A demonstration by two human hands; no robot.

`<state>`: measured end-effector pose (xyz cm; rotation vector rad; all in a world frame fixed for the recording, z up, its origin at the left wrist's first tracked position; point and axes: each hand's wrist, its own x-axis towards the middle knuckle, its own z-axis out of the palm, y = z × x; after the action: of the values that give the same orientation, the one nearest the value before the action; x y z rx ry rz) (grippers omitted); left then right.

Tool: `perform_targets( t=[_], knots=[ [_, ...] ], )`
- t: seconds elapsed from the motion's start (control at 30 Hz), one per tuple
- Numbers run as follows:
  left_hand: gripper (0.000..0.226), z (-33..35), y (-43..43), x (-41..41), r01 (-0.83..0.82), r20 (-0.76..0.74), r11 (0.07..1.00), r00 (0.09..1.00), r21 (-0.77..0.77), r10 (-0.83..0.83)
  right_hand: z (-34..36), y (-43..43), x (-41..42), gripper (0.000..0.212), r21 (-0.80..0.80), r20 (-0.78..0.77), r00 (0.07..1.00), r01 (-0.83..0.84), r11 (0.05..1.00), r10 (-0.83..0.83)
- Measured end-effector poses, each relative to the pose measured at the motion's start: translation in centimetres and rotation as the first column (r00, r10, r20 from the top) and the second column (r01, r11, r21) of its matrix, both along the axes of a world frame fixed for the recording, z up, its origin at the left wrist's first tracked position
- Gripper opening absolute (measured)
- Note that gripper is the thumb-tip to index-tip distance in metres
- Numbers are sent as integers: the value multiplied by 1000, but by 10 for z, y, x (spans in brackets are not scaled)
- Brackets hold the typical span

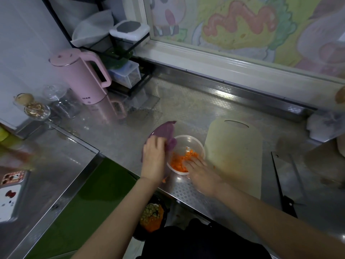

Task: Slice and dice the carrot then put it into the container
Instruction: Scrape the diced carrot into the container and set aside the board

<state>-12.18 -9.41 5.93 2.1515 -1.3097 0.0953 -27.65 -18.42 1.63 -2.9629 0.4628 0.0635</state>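
Observation:
A clear round plastic container [188,141] stands on the steel counter and holds a heap of diced carrot [183,158]. My left hand [154,159] grips a purple lid [164,130], tilted up at the container's left rim. My right hand [201,173] rests against the container's near right side, fingers fairly straight along its wall. A small carrot scrap [164,180] lies on the counter by my left wrist.
A pale cutting board [235,150] lies right of the container, with a cleaver [285,176] on the counter beyond it. A pink kettle [82,75], glass jars [61,101] and a black rack [128,51] stand at the back left. A bin with scraps [152,217] sits below the counter edge.

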Motion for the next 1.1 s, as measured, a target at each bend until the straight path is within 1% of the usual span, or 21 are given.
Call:
perform_targets(
  t=[0.07, 0.1, 0.13, 0.2, 0.23, 0.27, 0.33, 0.4, 0.47, 0.53, 0.63, 0.7, 0.73, 0.77, 0.83, 0.87, 0.9, 0.93, 1.0, 1.03, 1.1],
  knots=[
    [20, -3, -6, -21, 120, 118, 992, 985, 29, -123, 1, 0, -6, 60, 148, 86, 987, 123, 981, -136],
    [17, -7, -7, -29, 175, 172, 983, 968, 57, -183, 4, -1, -10, 55, 243, 124, 967, 187, 952, -221],
    [17, -13, -7, -36, 221, 212, 972, 949, 86, -234, 6, -1, -13, 50, 331, 187, 930, 243, 912, -316],
    [28, -27, -6, -43, 282, 236, 952, 923, 119, -303, 10, -2, -18, 43, 493, 289, 797, 352, 796, -531],
    [38, -33, -4, -46, 306, 236, 941, 913, 145, -333, 10, -4, -21, 41, 569, 271, 724, 410, 712, -634],
    [46, -39, -3, -47, 319, 249, 929, 899, 189, -360, 10, -6, -22, 41, 653, 211, 659, 455, 605, -722],
    [50, -46, -1, -50, 323, 269, 910, 881, 261, -390, 8, -9, -23, 37, 763, 83, 584, 484, 428, -808],
    [49, -47, -2, -50, 337, 233, 910, 890, 242, -392, 6, -11, -19, 32, 802, 7, 562, 492, 340, -827],
    [37, -42, -3, -50, 377, 168, 903, 895, 207, -413, 4, -10, -12, 31, 822, -51, 559, 494, 284, -827],
    [16, -37, -1, -48, 442, 103, 870, 876, 218, -471, 0, -9, -6, 29, 824, -69, 568, 495, 274, -820],
    [15, -28, 5, -45, 569, -76, 793, 820, 219, -567, -8, -11, 0, 32, 816, -101, 577, 514, 264, -810],
    [13, -23, 7, -41, 573, -191, 801, 817, 173, -544, -7, -12, 2, 40, 807, -125, 584, 530, 260, -802],
    [12, -22, 7, -38, 529, -223, 837, 841, 140, -494, -5, -13, 2, 44, 805, -129, 588, 532, 262, -798],
    [13, -22, 7, -34, 444, -235, 889, 881, 112, -411, -6, -14, 2, 49, 804, -122, 594, 529, 271, -795],
    [21, -23, 5, -25, 179, -238, 980, 959, 91, -153, -4, -16, 0, 58, 795, -113, 615, 527, 300, -781],
    [27, -22, 2, -22, 39, -264, 991, 964, 128, -4, -3, -17, 0, 61, 784, -112, 627, 532, 319, -771],
    [33, -23, -1, -17, -71, -299, 978, 945, 197, 129, -3, -17, -1, 61, 774, -93, 642, 527, 351, -761],
    [38, -28, -4, -11, -131, -339, 951, 913, 281, 227, -1, -17, -1, 60, 754, -84, 660, 532, 385, -747],
    [42, -37, -8, 0, -133, -460, 910, 829, 392, 319, -2, -18, 0, 57, 707, -64, 696, 537, 460, -715],
    [40, -42, -9, 3, -123, -527, 908, 780, 400, 338, -3, -18, 0, 57, 691, -56, 710, 535, 486, -702],
    [36, -47, -10, 6, -161, -600, 918, 714, 362, 362, -6, -21, 2, 57, 677, -70, 713, 548, 492, -697]
  ],
)
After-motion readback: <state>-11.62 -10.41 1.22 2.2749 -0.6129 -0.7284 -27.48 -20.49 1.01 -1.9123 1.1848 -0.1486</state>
